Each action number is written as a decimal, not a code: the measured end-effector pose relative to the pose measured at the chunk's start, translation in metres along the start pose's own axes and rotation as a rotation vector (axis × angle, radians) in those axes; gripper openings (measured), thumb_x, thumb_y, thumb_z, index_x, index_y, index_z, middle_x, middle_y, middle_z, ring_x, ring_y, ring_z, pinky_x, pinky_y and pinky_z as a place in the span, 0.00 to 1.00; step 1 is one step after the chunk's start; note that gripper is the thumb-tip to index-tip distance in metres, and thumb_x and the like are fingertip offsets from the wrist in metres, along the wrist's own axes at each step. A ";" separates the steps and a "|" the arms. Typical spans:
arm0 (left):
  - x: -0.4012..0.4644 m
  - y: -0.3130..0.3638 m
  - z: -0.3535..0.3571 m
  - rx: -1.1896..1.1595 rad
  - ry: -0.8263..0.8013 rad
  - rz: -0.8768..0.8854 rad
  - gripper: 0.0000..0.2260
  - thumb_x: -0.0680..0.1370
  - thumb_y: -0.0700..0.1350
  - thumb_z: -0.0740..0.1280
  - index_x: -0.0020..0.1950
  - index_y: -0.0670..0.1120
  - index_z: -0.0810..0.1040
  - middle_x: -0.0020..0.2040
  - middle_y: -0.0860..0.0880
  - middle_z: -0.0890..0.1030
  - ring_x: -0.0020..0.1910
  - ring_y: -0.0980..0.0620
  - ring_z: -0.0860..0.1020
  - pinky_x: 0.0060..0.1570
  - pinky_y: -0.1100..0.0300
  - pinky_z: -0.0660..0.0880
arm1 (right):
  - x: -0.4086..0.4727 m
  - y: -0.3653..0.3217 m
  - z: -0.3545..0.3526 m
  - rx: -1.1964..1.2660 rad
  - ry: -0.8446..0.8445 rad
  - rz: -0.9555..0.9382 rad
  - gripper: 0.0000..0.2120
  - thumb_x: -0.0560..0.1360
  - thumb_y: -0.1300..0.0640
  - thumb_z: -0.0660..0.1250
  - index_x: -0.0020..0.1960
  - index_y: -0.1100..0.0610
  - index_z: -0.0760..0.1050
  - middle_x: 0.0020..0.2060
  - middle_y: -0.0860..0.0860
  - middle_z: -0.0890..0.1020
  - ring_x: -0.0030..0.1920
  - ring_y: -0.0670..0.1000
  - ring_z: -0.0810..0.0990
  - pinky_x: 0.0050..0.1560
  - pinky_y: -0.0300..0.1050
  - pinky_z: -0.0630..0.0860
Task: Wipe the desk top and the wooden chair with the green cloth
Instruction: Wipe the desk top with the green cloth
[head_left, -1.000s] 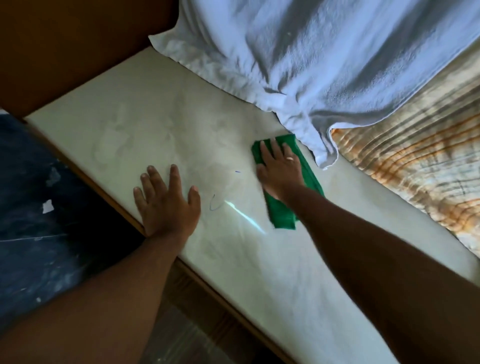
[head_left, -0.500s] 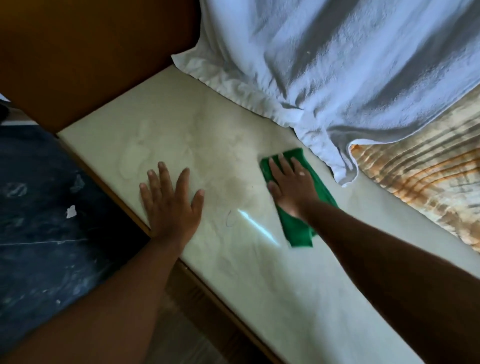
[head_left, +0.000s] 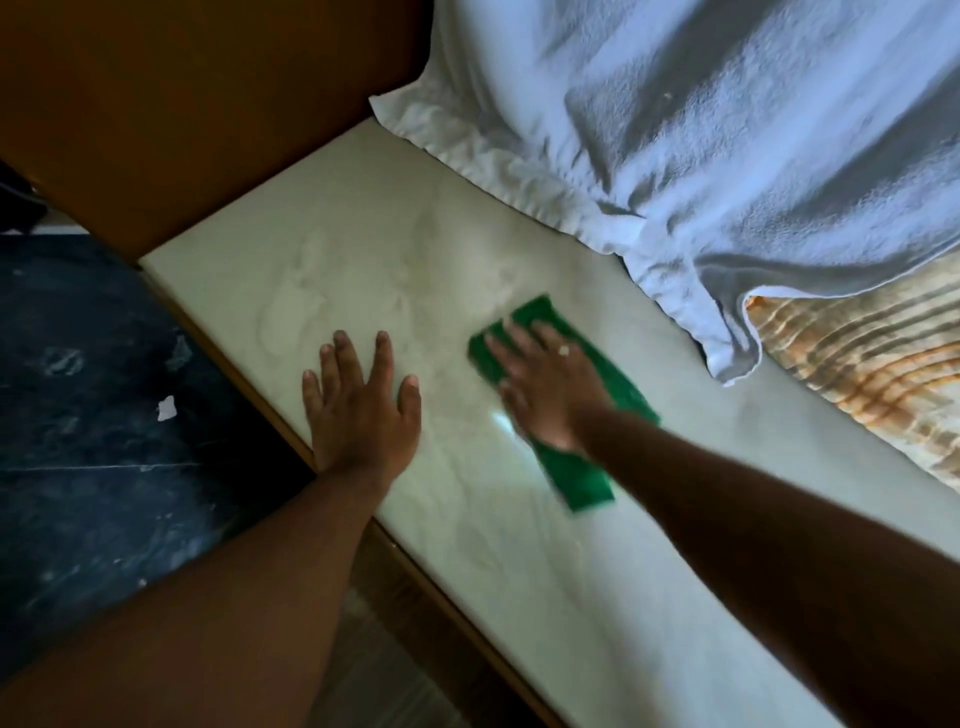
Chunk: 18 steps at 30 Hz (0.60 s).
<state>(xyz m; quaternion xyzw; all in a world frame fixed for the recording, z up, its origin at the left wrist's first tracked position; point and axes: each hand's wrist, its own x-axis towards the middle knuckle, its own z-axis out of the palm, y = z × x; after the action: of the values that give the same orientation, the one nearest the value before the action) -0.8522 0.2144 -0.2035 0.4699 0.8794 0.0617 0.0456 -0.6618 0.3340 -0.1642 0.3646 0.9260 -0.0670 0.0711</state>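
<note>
The pale, dusty desk top runs diagonally from upper left to lower right. A folded green cloth lies flat on it near the middle. My right hand presses down on the cloth with fingers spread, blurred by motion. My left hand rests flat on the desk close to its front edge, fingers apart, holding nothing. The wooden chair is not in view.
A white towel is draped over the back of the desk, hanging close to the cloth. A striped orange-brown fabric lies at the right. A brown wooden panel stands at the upper left, dark speckled floor below the desk's wooden front edge.
My right hand has slid the green cloth to the left, toward my left hand, over the bright glint on the desk. My left hand has stayed planted. The camera has shifted a little.
</note>
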 end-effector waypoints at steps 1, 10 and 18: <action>0.000 -0.001 0.001 0.005 0.001 0.002 0.29 0.80 0.62 0.46 0.80 0.54 0.53 0.81 0.38 0.53 0.79 0.41 0.51 0.76 0.43 0.46 | 0.025 0.009 -0.006 0.028 -0.005 0.094 0.28 0.82 0.45 0.50 0.80 0.48 0.51 0.80 0.54 0.55 0.77 0.61 0.56 0.74 0.55 0.57; -0.001 0.000 -0.003 -0.001 -0.031 0.013 0.29 0.80 0.61 0.47 0.81 0.54 0.52 0.81 0.38 0.52 0.80 0.40 0.50 0.76 0.42 0.46 | -0.204 -0.046 0.049 0.171 -0.041 -0.051 0.31 0.77 0.42 0.57 0.79 0.43 0.57 0.80 0.49 0.57 0.77 0.59 0.58 0.74 0.58 0.56; 0.000 -0.002 0.002 0.003 -0.013 0.010 0.29 0.80 0.61 0.47 0.80 0.54 0.52 0.81 0.38 0.53 0.79 0.40 0.51 0.75 0.42 0.47 | -0.033 0.032 0.009 0.079 0.072 0.268 0.29 0.78 0.45 0.52 0.79 0.48 0.58 0.79 0.57 0.59 0.76 0.66 0.58 0.74 0.58 0.58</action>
<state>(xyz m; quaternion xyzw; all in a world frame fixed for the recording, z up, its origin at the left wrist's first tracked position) -0.8531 0.2133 -0.2059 0.4748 0.8768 0.0578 0.0503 -0.6153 0.3331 -0.1688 0.4895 0.8678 -0.0801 0.0316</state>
